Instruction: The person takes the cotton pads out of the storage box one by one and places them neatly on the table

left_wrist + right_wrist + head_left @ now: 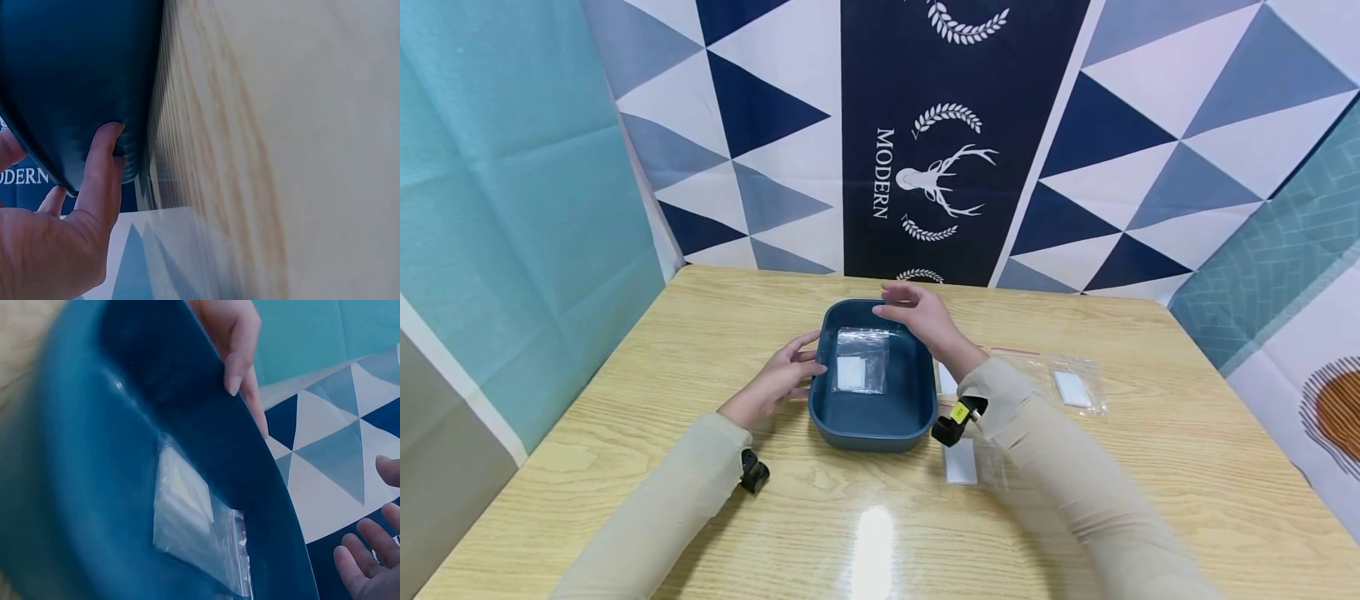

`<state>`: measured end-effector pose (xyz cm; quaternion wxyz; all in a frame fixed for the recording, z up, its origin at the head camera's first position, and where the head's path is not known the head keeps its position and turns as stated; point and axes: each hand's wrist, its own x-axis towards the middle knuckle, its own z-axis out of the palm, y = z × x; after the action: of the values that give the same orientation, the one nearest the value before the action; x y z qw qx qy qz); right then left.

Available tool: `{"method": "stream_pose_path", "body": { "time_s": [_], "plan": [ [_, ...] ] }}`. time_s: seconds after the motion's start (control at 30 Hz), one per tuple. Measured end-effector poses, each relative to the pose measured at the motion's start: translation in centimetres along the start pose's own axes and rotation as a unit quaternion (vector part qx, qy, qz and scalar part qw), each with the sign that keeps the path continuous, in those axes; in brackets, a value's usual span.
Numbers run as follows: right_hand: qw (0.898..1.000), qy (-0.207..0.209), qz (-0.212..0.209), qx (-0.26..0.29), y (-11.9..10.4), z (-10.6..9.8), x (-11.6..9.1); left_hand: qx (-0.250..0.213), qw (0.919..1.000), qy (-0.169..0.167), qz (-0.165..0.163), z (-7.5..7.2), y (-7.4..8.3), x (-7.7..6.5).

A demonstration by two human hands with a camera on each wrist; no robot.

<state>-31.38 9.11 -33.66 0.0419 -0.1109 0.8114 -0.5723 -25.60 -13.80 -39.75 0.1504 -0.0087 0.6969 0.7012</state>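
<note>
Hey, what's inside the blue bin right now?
Inside the blue bin lies at least one clear zip bag with a flat white piece in it. What, if anything, lies beneath that piece is covered and can't be seen.

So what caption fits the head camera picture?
Left hand holds a blue bin with clear plastic packaging inside; right hand near the bin's far rim.

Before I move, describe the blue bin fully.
Dark blue and seemingly plastic, the bin has rounded corners and an open top. It stands upright on the table, a clear bag with white contents inside. The left hand holds its left side, thumb over the rim; the right hand is at its far right corner, contact unclear.
</note>
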Motion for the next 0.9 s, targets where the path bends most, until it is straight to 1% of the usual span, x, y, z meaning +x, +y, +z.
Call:
{"method": "stream_pose_path", "body": {
  "time_s": [0.07,0.17,0.27,0.33,0.43,0.5,0.63,0.73,0.8,0.9],
  "plan": [
    [1.000,0.006,0.009,0.021,-0.1,0.3,0.4,0.003,1.0000,0.001,-0.001,0.0,0.0,0.0],
    [0.997,0.016,0.033,0.072,-0.2,1.0,1.1,-0.001,1.0000,0.000,-0.001,0.0,0.1,-0.1],
    [0.989,0.029,0.062,0.132,-0.2,1.8,1.6,-0.008,0.9999,0.005,-0.009,0.1,0.2,-0.1],
    [0.983,0.040,0.077,0.162,-0.3,2.4,2.0,-0.012,0.9998,0.006,-0.012,0.2,0.3,-0.2],
    [0.976,0.056,0.093,0.191,0.0,3.0,2.6,-0.017,0.9998,0.003,-0.012,0.2,0.2,-0.2],
    [0.973,0.065,0.100,0.197,0.3,3.3,3.1,-0.017,0.9998,-0.003,-0.009,0.2,0.1,-0.1],
    [0.972,0.075,0.114,0.194,1.0,3.6,3.6,-0.016,0.9998,-0.008,-0.006,0.2,0.0,-0.1],
    [0.974,0.060,0.127,0.176,1.5,3.8,3.8,-0.016,0.9998,-0.006,-0.008,0.2,0.1,-0.1],
    [0.981,0.034,0.126,0.141,1.7,3.9,3.8,-0.017,0.9998,-0.004,-0.009,0.1,0.1,-0.1],
    [0.992,-0.013,0.113,0.061,1.9,4.2,3.8,-0.019,0.9998,-0.003,-0.012,0.1,0.2,-0.1]
  ]
}}
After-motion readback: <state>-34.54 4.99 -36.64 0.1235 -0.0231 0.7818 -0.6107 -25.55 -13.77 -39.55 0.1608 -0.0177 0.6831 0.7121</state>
